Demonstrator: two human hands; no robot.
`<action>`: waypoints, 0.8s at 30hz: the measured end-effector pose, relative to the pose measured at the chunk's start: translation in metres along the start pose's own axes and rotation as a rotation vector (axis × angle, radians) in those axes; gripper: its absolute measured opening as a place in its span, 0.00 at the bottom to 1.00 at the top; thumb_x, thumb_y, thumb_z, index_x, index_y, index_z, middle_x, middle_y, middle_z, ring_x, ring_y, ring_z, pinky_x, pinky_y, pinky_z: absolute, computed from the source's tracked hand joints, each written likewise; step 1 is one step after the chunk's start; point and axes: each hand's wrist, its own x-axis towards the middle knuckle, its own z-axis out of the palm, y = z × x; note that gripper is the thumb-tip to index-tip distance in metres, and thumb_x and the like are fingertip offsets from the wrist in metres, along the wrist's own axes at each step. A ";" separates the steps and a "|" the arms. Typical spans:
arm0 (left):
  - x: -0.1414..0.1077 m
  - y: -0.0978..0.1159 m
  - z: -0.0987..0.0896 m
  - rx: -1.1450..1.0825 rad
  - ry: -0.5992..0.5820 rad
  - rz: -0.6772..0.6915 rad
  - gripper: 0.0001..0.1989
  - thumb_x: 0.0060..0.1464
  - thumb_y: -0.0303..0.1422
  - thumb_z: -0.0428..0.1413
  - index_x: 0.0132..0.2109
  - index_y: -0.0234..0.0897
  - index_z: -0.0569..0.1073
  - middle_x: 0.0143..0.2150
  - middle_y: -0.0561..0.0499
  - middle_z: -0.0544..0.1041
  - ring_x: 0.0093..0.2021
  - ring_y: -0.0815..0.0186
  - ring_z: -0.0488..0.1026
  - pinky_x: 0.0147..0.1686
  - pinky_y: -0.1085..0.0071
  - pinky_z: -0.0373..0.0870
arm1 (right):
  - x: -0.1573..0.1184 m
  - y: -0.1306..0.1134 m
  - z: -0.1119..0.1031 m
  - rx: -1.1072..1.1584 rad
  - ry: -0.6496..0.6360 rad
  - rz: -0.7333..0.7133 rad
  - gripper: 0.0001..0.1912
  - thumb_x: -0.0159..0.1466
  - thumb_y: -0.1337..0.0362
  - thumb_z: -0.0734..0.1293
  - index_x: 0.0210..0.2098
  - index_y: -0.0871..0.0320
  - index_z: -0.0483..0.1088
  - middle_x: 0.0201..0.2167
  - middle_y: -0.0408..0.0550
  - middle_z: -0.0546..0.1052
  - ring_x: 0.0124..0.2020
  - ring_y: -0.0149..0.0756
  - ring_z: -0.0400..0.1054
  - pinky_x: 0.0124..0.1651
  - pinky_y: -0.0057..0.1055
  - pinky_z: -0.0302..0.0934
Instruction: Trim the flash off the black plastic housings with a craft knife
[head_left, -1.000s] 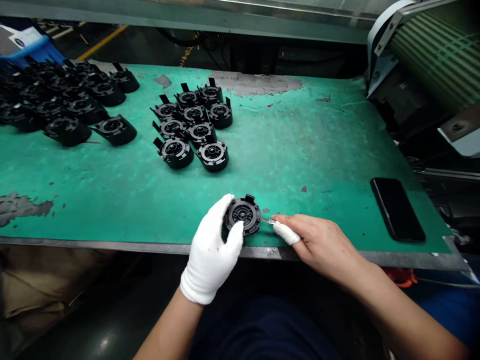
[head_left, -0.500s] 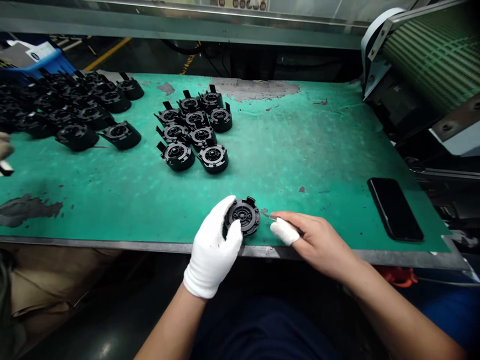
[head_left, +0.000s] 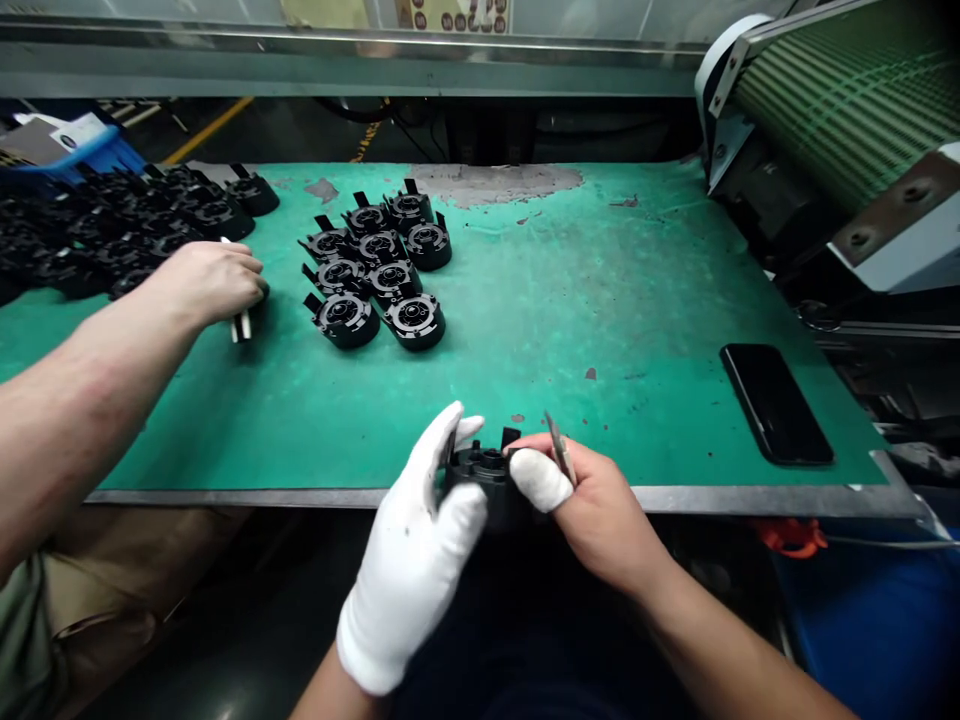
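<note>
**Held from two sides, right at the brink**

Your left hand (head_left: 420, 530) in its white glove grasps the black part (head_left: 484, 490), its fingers and thumb wrapped around the left side. Your right hand (head_left: 604, 515) grips a small blade (head_left: 559, 447) near the thumb, while its fingers meet the part's right side. The blade points upward, off the part, probably so that this hand can steady the piece without the metal touching it. The glove and the white thumb cover (head_left: 540, 482) look like protection from that edge.

The part is at the desk's near metal edge (head_left: 720, 498), close to your body, likely for a better look and freer wrists; whether it rests on anything, you can't tell from here. Below that edge there is only dark drop.

Beyond your fingers, a group of round parts (head_left: 416, 318) sits well apart, probably bunched to spare working room. The widest stretch of green desk (head_left: 600, 300) runs from there to the phone (head_left: 776, 403) at right. On your left, a co-worker's hand (head_left: 217, 278) reaches in beside the larger pile (head_left: 180, 205), so that side is tighter.
</note>
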 end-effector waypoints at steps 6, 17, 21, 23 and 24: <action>-0.027 -0.012 0.007 0.213 -0.082 0.067 0.45 0.49 0.61 0.58 0.67 0.45 0.59 0.68 0.38 0.62 0.66 0.43 0.64 0.64 0.42 0.62 | -0.029 0.016 0.004 0.406 -0.076 0.410 0.23 0.66 0.41 0.65 0.37 0.57 0.66 0.22 0.35 0.55 0.21 0.25 0.45 0.22 0.24 0.41; -0.035 -0.027 0.031 0.367 -0.008 0.189 0.42 0.47 0.59 0.61 0.63 0.42 0.63 0.68 0.35 0.63 0.67 0.42 0.63 0.62 0.42 0.66 | -0.034 0.032 -0.005 0.362 -0.001 0.463 0.24 0.67 0.42 0.64 0.29 0.55 0.57 0.19 0.33 0.55 0.21 0.25 0.45 0.23 0.25 0.43; -0.029 -0.020 0.029 0.337 -0.012 0.024 0.45 0.48 0.60 0.59 0.66 0.42 0.61 0.67 0.36 0.65 0.63 0.43 0.68 0.61 0.44 0.68 | -0.029 0.030 -0.014 0.245 -0.028 0.386 0.23 0.70 0.45 0.61 0.27 0.56 0.59 0.21 0.37 0.62 0.24 0.27 0.53 0.29 0.27 0.51; -0.027 -0.018 0.027 0.290 -0.026 -0.071 0.47 0.47 0.62 0.58 0.67 0.42 0.60 0.65 0.37 0.68 0.60 0.44 0.72 0.57 0.45 0.72 | -0.029 0.030 -0.017 0.229 -0.057 0.352 0.20 0.71 0.49 0.61 0.30 0.57 0.64 0.22 0.39 0.65 0.26 0.29 0.57 0.33 0.28 0.54; -0.026 -0.017 0.025 0.260 -0.036 -0.111 0.48 0.47 0.63 0.58 0.68 0.43 0.60 0.64 0.38 0.69 0.59 0.45 0.73 0.56 0.47 0.73 | -0.031 0.030 -0.018 0.239 -0.074 0.339 0.18 0.71 0.50 0.61 0.33 0.57 0.67 0.23 0.39 0.66 0.28 0.30 0.59 0.35 0.29 0.55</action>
